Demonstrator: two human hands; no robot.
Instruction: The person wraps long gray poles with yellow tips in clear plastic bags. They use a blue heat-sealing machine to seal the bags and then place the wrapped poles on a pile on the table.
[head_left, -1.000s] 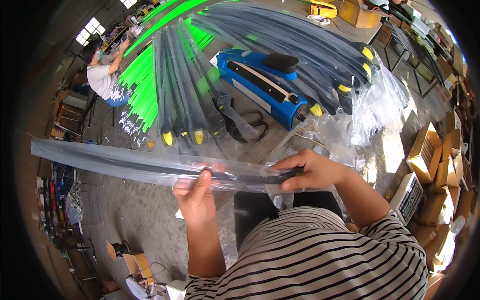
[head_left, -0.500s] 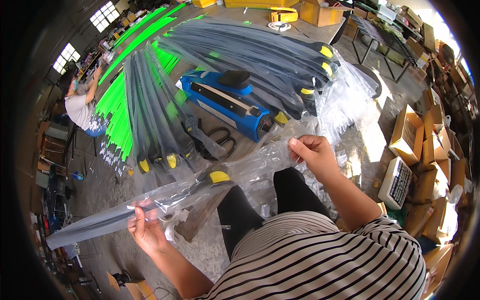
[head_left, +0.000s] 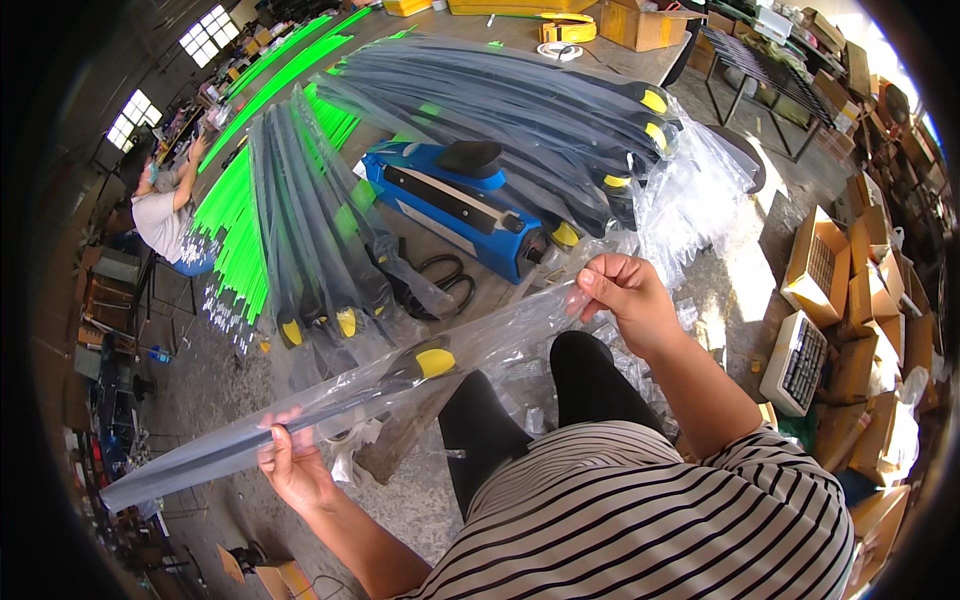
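Note:
A clear plastic sleeve (head_left: pixel 490 350) stretches slantwise in front of me, holding a long dark rod with a black-and-yellow end (head_left: pixel 435 362). My left hand (head_left: pixel 300 478) grips it low on the left, thumb in front and fingers behind the film. Up at the right, my right hand (head_left: pixel 632 305) pinches the sleeve's bare end between thumb and fingers. Just beyond that end lies a blue impulse heat sealer (head_left: pixel 450 210) on the table. Black-handled scissors (head_left: pixel 445 285) rest beside the sealer, partly covered by other sleeves.
Bagged dark rods (head_left: pixel 500 100) fan across the table to the right, with another bundle (head_left: pixel 310 220) at left. Bright green rods (head_left: pixel 230 240) lie beyond, near a seated person (head_left: pixel 160 215). Cardboard boxes (head_left: pixel 815 265) and a keyboard-like unit (head_left: pixel 790 365) crowd the right floor.
The sleeve's right end and my right hand have risen slightly. Its far left tip has dipped a little, and the yellow part sits slightly more to the left. Both hands keep their hold.

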